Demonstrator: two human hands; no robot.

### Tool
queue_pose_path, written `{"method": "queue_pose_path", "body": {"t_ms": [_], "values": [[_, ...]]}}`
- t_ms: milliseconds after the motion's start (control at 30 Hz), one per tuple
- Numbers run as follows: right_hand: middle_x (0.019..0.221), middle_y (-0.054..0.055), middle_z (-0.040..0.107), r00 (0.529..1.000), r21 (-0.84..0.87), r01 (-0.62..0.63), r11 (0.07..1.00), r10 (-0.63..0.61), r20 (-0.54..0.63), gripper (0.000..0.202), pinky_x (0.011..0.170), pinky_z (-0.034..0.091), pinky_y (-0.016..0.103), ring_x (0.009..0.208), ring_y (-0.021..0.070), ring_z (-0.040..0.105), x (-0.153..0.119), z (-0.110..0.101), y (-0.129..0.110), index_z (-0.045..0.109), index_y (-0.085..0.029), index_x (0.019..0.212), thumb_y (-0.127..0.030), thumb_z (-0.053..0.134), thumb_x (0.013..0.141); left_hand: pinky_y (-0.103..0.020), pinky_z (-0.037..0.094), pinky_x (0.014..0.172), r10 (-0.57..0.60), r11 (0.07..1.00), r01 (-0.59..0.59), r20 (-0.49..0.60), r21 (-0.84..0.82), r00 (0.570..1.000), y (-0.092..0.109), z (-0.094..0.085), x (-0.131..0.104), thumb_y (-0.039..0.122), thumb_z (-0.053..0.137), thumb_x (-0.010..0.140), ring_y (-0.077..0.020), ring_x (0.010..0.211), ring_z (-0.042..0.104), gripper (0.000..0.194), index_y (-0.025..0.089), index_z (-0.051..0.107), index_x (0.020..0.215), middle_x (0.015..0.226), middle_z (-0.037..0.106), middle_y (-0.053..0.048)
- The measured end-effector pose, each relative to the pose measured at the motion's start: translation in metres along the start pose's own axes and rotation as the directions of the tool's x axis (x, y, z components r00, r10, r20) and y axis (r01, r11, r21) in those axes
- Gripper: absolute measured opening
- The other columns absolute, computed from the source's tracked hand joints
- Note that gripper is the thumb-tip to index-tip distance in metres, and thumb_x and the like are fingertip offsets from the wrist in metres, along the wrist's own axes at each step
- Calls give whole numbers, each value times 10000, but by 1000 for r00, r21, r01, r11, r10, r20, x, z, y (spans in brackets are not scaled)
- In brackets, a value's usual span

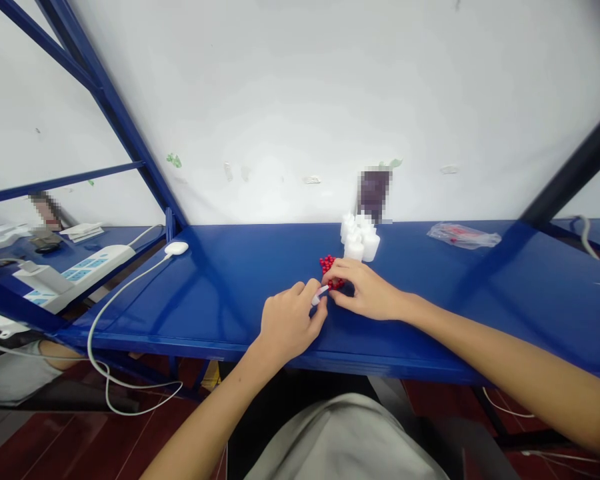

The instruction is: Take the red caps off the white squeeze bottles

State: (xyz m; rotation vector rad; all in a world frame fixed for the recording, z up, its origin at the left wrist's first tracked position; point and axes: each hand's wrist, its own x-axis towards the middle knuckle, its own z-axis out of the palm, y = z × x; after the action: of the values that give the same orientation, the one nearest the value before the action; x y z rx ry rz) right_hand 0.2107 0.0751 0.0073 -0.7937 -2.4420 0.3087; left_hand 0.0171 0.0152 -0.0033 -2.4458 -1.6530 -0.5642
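Observation:
My left hand (293, 320) is closed around a small white nozzle piece (320, 294), its tapered tip pointing up and right. Most of that piece is hidden by my fingers. My right hand (363, 288) curls over from the right, thumb and index finger closing at the tip, where a small red piece (331, 285) shows between them. Beside and under the right fingers lies a pile of small round red pieces (326, 263), partly covered by the hand. Just behind stand several small white plastic bottles (360, 241) in a cluster.
A blue table (230, 287) runs along the white wall. On its right lies a clear plastic bag (464, 235) with something red inside. A white cable with a plug end (177, 248) rests at the left. A power strip (85, 273) and another person's arm (60, 353) are farther left.

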Motion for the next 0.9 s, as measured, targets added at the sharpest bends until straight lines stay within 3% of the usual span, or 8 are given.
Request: {"method": "queue_pose_path", "body": {"t_ms": [167, 300, 367, 433, 567, 733, 833, 900], "values": [[827, 46, 609, 996, 60, 89, 994, -90, 1, 191, 744, 417, 316, 763, 174, 521, -1, -1, -10, 564, -193, 878, -268, 414, 969, -270, 370, 578, 29, 999, -29, 0, -37, 1000, 0, 0, 0, 381, 371, 980, -196, 796, 661, 225, 252, 500, 1111, 912, 677, -16], [710, 48, 580, 996, -155, 90, 984, -89, 11, 224, 637, 357, 294, 647, 165, 485, -2, -24, -5, 508, -193, 718, -234, 395, 907, -270, 411, 612, 7, 992, -7, -6, -129, 1000, 0, -2, 0, 390, 425, 956, -202, 808, 673, 282, 241, 409, 1195, 906, 683, -8], [646, 46, 572, 997, -360, 6, 933, 20, 69, 209, 590, 305, 297, 583, 160, 467, -4, -43, 3, 502, -192, 647, -245, 451, 843, -273, 414, 619, -16, 987, 15, -1, -161, 1000, 1, -3, 0, 333, 414, 950, -196, 781, 664, 188, 227, 419, 1106, 867, 670, -5], [571, 37, 549, 958, -516, -184, 837, 269, 95, 263, 543, 253, 293, 522, 153, 452, -6, -59, 15, 505, -193, 584, -296, 495, 826, -282, 418, 639, -15, 984, 14, -5, -179, 1000, 0, -2, 0, 265, 386, 944, -192, 778, 644, 103, 218, 426, 1026, 878, 652, -16], [631, 47, 620, 855, -565, -333, 755, 495, 157, 256, 524, 271, 280, 554, 176, 534, -11, -68, 42, 618, -200, 653, -358, 525, 833, -297, 442, 731, 37, 960, -45, -35, -276, 999, -3, -1, 1, 238, 339, 970, -184, 829, 601, 118, 205, 449, 998, 959, 615, -48], [717, 69, 665, 852, -565, -359, 743, 508, 127, 271, 529, 297, 279, 603, 191, 578, -12, -65, 56, 668, -195, 782, -393, 513, 885, -304, 455, 822, 111, 909, -108, -15, -402, 994, -9, -1, 4, 314, 384, 989, -181, 894, 581, 189, 209, 509, 1084, 1004, 611, -46], [612, 51, 607, 871, -568, -348, 746, 482, 100, 354, 513, 265, 280, 522, 158, 507, -10, -67, 43, 592, -189, 629, -381, 475, 903, -297, 451, 789, 135, 927, -109, 49, -360, 990, -9, -2, 4, 364, 408, 984, -177, 847, 587, 212, 227, 553, 1058, 925, 619, -18], [578, 26, 574, 917, -497, -282, 820, 383, 111, 326, 521, 261, 277, 503, 137, 471, -8, -63, 26, 554, -191, 619, -337, 473, 899, -285, 446, 752, 125, 945, -98, 66, -311, 990, -7, -2, 3, 369, 420, 976, -170, 812, 593, 207, 237, 560, 1050, 912, 621, -9]]}}
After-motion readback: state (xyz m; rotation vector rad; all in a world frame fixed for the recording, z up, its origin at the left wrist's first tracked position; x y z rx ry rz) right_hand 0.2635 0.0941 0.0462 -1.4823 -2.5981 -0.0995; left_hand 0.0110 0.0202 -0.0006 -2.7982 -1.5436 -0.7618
